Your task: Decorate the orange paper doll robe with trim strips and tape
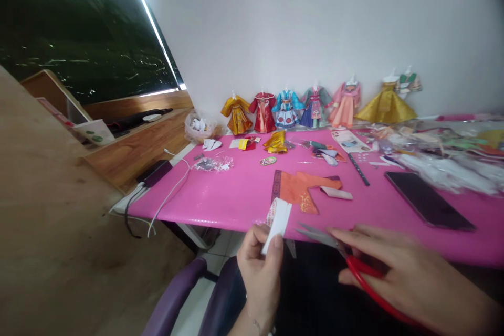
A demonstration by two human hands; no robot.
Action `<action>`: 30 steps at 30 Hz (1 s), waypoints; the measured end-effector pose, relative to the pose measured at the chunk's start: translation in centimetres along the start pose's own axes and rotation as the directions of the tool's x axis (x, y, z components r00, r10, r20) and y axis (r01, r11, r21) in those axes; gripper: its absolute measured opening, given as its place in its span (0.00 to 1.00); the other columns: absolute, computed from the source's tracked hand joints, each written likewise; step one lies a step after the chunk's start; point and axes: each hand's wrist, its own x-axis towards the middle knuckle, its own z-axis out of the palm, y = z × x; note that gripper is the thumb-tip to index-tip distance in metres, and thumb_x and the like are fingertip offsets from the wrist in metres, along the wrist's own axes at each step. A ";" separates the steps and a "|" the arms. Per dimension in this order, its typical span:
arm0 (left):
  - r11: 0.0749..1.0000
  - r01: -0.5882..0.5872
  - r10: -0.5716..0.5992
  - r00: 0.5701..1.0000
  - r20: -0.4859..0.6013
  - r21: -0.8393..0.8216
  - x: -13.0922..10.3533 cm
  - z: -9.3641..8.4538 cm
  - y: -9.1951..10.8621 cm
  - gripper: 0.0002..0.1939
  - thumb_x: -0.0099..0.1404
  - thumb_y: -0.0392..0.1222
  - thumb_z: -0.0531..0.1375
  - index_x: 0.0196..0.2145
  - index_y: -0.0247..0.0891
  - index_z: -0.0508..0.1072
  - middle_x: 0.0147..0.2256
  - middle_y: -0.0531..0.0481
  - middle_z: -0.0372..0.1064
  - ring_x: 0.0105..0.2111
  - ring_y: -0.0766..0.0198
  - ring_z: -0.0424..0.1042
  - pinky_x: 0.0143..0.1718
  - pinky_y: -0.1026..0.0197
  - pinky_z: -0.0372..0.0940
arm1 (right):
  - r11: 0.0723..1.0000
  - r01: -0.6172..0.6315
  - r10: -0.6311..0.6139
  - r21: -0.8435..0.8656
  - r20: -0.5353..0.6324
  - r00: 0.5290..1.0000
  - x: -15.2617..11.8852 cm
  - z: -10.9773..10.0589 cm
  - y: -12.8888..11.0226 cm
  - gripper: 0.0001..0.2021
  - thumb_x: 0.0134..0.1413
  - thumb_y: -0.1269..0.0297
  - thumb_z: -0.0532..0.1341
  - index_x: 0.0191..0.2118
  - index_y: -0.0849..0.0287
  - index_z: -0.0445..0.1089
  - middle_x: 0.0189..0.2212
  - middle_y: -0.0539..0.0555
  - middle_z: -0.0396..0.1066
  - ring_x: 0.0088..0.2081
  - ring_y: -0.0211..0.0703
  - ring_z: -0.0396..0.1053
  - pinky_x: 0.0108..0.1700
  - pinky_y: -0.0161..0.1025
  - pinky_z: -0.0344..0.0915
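Note:
Between the thumb and fingers of my left hand is a white strip, raised in front of the table's near edge; a red-patterned bit shows at its left side. My right hand grips red-handled scissors, blades pointing left toward the strip and apart from it. The blades look parted. Just beyond the strip, an orange fabric piece with a dark patterned border lies flat on the pink table. A small pale roll or folded strip rests at its right side.
Several miniature dresses stand along the wall. A black phone and a dark patterned pen-like stick lie at right, near heaped plastic packets. A white cable and black adapter are at left. A purple chair armrest is below.

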 end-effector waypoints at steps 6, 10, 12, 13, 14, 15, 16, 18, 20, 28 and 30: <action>0.996 0.088 -0.088 0.996 0.029 -0.012 -0.4 0.1 -0.8 0.21 0.60 0.49 0.67 0.20 0.39 0.62 0.17 0.59 0.55 0.20 0.70 0.53 0.24 0.67 0.53 | 0.843 -0.401 0.454 -0.358 0.075 0.888 0.8 -0.1 5.7 0.20 0.52 0.59 0.65 0.50 0.60 0.69 0.34 0.56 0.80 0.33 0.54 0.79 0.30 0.40 0.71; 0.983 0.181 -0.177 0.981 0.084 -0.038 -0.9 0.4 -1.9 0.21 0.58 0.50 0.68 0.19 0.38 0.62 0.18 0.59 0.55 0.21 0.70 0.52 0.24 0.67 0.52 | 0.749 -0.471 0.547 -0.465 0.034 0.836 1.1 -0.4 9.2 0.15 0.57 0.66 0.58 0.49 0.65 0.70 0.38 0.64 0.79 0.39 0.58 0.78 0.35 0.42 0.68; 0.971 0.233 -0.226 0.967 0.119 -0.052 -1.2 0.6 -2.4 0.22 0.58 0.51 0.68 0.19 0.38 0.62 0.18 0.59 0.54 0.21 0.70 0.51 0.24 0.67 0.50 | 0.718 -0.494 0.577 -0.491 0.021 0.817 1.0 -0.3 10.3 0.15 0.57 0.66 0.58 0.47 0.67 0.71 0.40 0.66 0.78 0.40 0.60 0.78 0.36 0.43 0.67; 0.964 0.260 -0.250 0.958 0.136 -0.058 -1.4 0.8 -2.5 0.22 0.59 0.51 0.68 0.19 0.38 0.62 0.18 0.59 0.54 0.21 0.69 0.51 0.24 0.67 0.50 | 0.704 -0.501 0.588 -0.503 0.017 0.809 0.9 -0.2 10.6 0.15 0.58 0.66 0.57 0.47 0.67 0.72 0.41 0.67 0.78 0.41 0.60 0.77 0.36 0.43 0.66; 0.956 0.286 -0.274 0.949 0.154 -0.064 -1.5 1.0 -2.5 0.22 0.59 0.51 0.67 0.19 0.38 0.62 0.18 0.59 0.54 0.21 0.69 0.51 0.25 0.67 0.50 | 0.691 -0.508 0.598 -0.515 0.011 0.802 0.9 0.0 10.9 0.15 0.59 0.65 0.56 0.47 0.67 0.72 0.41 0.68 0.77 0.41 0.60 0.77 0.36 0.44 0.66; 0.949 0.309 -0.294 0.940 0.170 -0.068 -1.8 1.3 -2.5 0.22 0.60 0.52 0.66 0.19 0.38 0.61 0.18 0.59 0.54 0.22 0.69 0.52 0.26 0.66 0.51 | 0.677 -0.514 0.607 -0.527 0.005 0.795 0.8 0.1 11.2 0.15 0.60 0.63 0.55 0.47 0.67 0.73 0.41 0.68 0.77 0.41 0.61 0.76 0.36 0.44 0.65; 0.937 0.339 -0.321 0.928 0.190 -0.077 -2.0 1.5 -2.4 0.22 0.61 0.52 0.65 0.20 0.39 0.61 0.18 0.58 0.55 0.23 0.68 0.53 0.27 0.66 0.52 | 0.663 -0.519 0.616 -0.539 -0.001 0.788 0.7 0.3 11.4 0.16 0.61 0.62 0.55 0.46 0.67 0.73 0.40 0.69 0.76 0.40 0.61 0.76 0.35 0.44 0.65; 0.895 0.430 -0.395 0.888 0.237 -0.119 -2.4 2.1 -2.2 0.21 0.63 0.52 0.63 0.21 0.39 0.61 0.19 0.57 0.56 0.24 0.67 0.54 0.29 0.65 0.53 | 0.641 -0.523 0.629 -0.562 -0.007 0.778 0.6 0.7 11.7 0.15 0.61 0.62 0.56 0.43 0.67 0.74 0.39 0.69 0.76 0.39 0.60 0.76 0.35 0.44 0.64; 0.824 0.540 -0.479 0.826 0.296 -0.173 -2.9 2.7 -2.0 0.20 0.63 0.51 0.63 0.22 0.38 0.62 0.20 0.57 0.57 0.24 0.67 0.53 0.30 0.64 0.53 | 0.630 -0.517 0.633 -0.580 -0.002 0.774 0.6 1.0 12.0 0.13 0.60 0.63 0.58 0.42 0.67 0.75 0.37 0.66 0.76 0.38 0.57 0.75 0.36 0.44 0.65; 0.821 0.560 -0.498 0.795 0.346 -0.107 -3.8 3.2 -2.1 0.17 0.61 0.51 0.64 0.24 0.36 0.69 0.21 0.52 0.67 0.26 0.65 0.59 0.33 0.63 0.54 | 0.661 -0.511 0.604 -0.549 -0.013 0.797 0.5 1.0 11.6 0.13 0.60 0.64 0.60 0.39 0.68 0.78 0.33 0.66 0.74 0.37 0.57 0.74 0.40 0.48 0.66; 0.864 0.500 -0.453 0.824 0.341 -0.061 -3.7 3.0 -1.9 0.16 0.62 0.51 0.64 0.26 0.37 0.70 0.22 0.52 0.70 0.26 0.65 0.62 0.33 0.63 0.55 | 0.687 -0.528 0.586 -0.500 -0.048 0.809 0.8 0.4 10.9 0.13 0.59 0.66 0.60 0.37 0.70 0.79 0.34 0.70 0.73 0.39 0.64 0.73 0.41 0.51 0.65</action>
